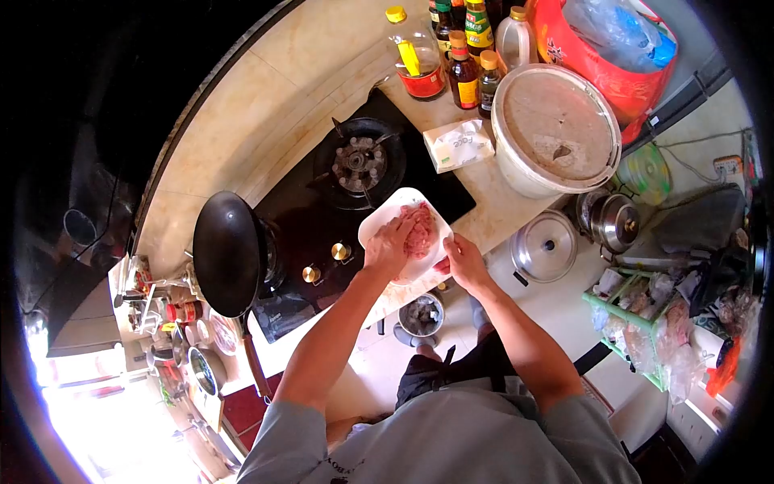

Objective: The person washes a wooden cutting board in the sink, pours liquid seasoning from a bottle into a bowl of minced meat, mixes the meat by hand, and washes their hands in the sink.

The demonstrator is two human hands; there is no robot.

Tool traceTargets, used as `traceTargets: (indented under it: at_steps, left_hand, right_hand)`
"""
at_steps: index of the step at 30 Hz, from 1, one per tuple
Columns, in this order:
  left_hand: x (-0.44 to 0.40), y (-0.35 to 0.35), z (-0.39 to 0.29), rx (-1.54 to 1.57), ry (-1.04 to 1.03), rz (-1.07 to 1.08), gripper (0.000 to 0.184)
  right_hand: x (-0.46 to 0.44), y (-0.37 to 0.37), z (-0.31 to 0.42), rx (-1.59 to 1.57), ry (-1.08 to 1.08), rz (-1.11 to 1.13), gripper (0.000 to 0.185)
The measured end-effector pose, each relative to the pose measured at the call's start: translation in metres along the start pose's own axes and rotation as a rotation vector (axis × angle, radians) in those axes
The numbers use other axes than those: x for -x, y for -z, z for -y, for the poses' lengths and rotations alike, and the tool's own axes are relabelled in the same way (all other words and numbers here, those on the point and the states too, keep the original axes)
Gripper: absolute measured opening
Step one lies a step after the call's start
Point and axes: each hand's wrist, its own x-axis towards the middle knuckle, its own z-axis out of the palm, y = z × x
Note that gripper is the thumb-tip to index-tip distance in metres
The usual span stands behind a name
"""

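A white plate [373,226] with pink raw meat [420,232] on it is held over the front edge of the black gas stove [300,234]. My left hand [389,248] lies on the meat from the left side, its fingers bent against it; fingertips partly hidden. My right hand [463,260] grips the plate's right rim, with a small piece of meat beside its fingers.
A black wok [226,254] sits on the left burner. Behind are a tissue pack [459,146], a large lidded bucket [556,129], sauce bottles [463,71] and a red bag [548,32]. A lidded pot [544,246] stands at right.
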Motion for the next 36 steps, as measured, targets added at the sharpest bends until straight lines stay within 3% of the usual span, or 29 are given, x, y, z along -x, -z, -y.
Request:
traceTargets:
  at_steps: [7, 10, 14, 15, 18, 19, 22, 26, 27, 31, 34, 36]
  left_hand:
    - [-0.001, 0.034, -0.029, -0.032, 0.06, -0.045, 0.069]
    - [0.017, 0.062, -0.045, 0.168, 0.083, -0.061, 0.068]
    - [0.018, 0.041, -0.031, 0.242, 0.587, 0.062, 0.068]
    - [0.017, 0.038, -0.042, 0.299, 0.62, 0.012, 0.073]
    - [0.003, -0.004, -0.038, 0.379, 0.538, -0.235, 0.069]
    - [0.001, -0.006, -0.041, 0.349, 0.526, -0.266, 0.059]
    - [0.008, 0.018, -0.039, 0.325, 0.509, -0.185, 0.053]
    - [0.024, 0.032, -0.04, 0.273, 0.131, -0.279, 0.05]
    - [0.023, 0.048, -0.046, 0.269, 0.136, -0.148, 0.059]
    - [-0.003, 0.063, -0.041, 0.043, 0.084, 0.02, 0.062]
    - [-0.018, 0.02, -0.014, 0.144, -0.224, -0.097, 0.058]
    - [-0.022, 0.017, -0.009, 0.069, -0.106, 0.051, 0.05]
  right_hand:
    - [-0.001, 0.002, -0.01, 0.044, 0.021, 0.001, 0.035]
    - [0.002, 0.001, -0.006, 0.007, 0.021, 0.013, 0.036]
    - [0.002, 0.002, -0.004, 0.037, 0.039, 0.017, 0.036]
    - [0.0, 0.003, -0.003, 0.04, 0.038, 0.018, 0.036]
    - [0.002, 0.0, -0.001, 0.035, 0.02, 0.011, 0.036]
    - [0.002, -0.001, 0.001, 0.032, 0.015, 0.009, 0.036]
    - [0.002, 0.004, -0.002, 0.088, 0.064, 0.044, 0.036]
    - [0.004, 0.002, 0.0, -0.012, 0.044, 0.05, 0.036]
    - [0.004, 0.002, -0.001, -0.004, 0.041, 0.054, 0.036]
    - [0.001, 0.005, -0.008, 0.02, 0.021, 0.054, 0.034]
    - [0.002, 0.002, -0.007, -0.018, 0.022, 0.024, 0.035]
    - [0.003, 0.001, -0.007, -0.034, 0.029, 0.012, 0.036]
